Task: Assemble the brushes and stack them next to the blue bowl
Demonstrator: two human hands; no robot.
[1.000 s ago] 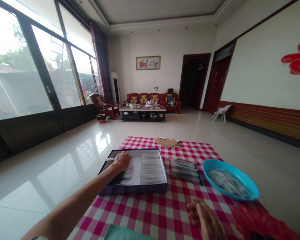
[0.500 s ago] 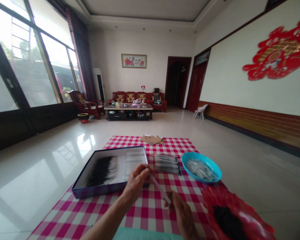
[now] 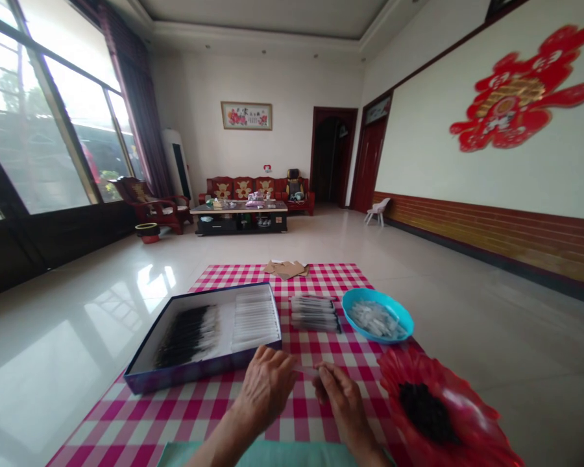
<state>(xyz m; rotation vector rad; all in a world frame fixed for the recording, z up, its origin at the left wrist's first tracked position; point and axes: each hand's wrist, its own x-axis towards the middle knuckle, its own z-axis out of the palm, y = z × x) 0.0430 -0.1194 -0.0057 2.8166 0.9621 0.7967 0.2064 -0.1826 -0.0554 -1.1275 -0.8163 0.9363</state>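
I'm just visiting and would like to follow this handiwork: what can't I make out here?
- Head view: the ends of the thin translucent tube, hidden by the fingers of the left hand and right hand.
- Head view: single black pieces in the red bowl, too small and dark to separate.
- Head view: the light-green sheet's near part, cut off by the bottom edge and partly covered by the forearms.

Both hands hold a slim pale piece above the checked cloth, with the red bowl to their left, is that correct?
Not quite: the head view shows the red bowl on their right, not left. The left hand and right hand do hold the slim pale piece above the checked cloth.
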